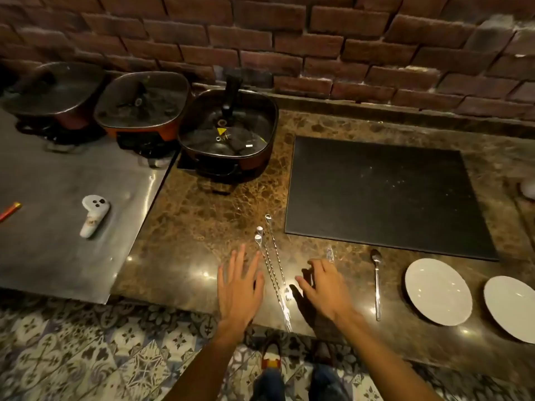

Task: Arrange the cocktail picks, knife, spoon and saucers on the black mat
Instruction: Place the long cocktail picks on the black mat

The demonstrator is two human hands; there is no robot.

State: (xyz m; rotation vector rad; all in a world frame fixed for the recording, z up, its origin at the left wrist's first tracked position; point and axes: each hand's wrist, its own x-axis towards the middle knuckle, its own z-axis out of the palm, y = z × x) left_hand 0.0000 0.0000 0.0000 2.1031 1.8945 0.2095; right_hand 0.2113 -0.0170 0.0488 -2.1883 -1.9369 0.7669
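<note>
A black mat point(382, 192) lies on the brown marble counter with nothing on it. Three long twisted metal cocktail picks point(272, 264) lie side by side in front of the mat's left corner. My left hand point(238, 287) hovers flat just left of them, fingers spread. My right hand point(321, 285) hovers just right of the picks, fingers apart, covering most of the knife; only the knife tip point(329, 253) shows. A spoon point(376, 282) lies to the right, then two white saucers point(437, 290) point(511, 308) near the counter's front edge.
Three lidded electric pans stand at the back left, the nearest point(228, 131) beside the mat. A steel surface point(58, 233) on the left carries a white controller point(94, 215). The counter's front edge point(202, 309) runs just under my wrists; tiled floor lies below.
</note>
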